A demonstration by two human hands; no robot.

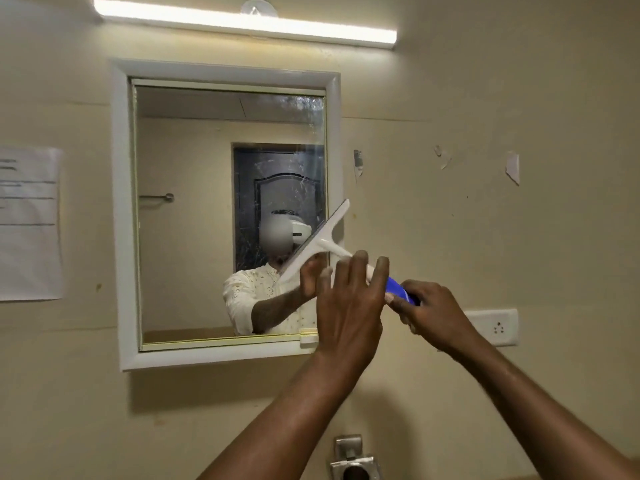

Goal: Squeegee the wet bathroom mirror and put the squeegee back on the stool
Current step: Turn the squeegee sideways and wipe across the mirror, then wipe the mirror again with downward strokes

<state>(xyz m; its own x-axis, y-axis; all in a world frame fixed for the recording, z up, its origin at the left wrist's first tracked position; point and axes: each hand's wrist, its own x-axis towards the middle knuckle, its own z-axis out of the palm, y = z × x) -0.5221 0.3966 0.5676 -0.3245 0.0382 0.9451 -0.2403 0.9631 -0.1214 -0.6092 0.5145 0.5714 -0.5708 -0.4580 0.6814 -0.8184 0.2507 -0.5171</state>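
Hands up at mirror (pixel 194 209): right hand (pixel 433 311) fingers clamp squeegee (pixel 318 240) handle, left hand (pixel 349 306) fingers splayed (loose).

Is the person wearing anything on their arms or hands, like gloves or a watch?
No gloves, rings or watch show. The left hand and right hand are bare, and both forearms are bare as far down as the picture goes. In the mirror the reflection shows a short sleeve, cream-white with a small pattern of dots and flowers, ending above the elbow.
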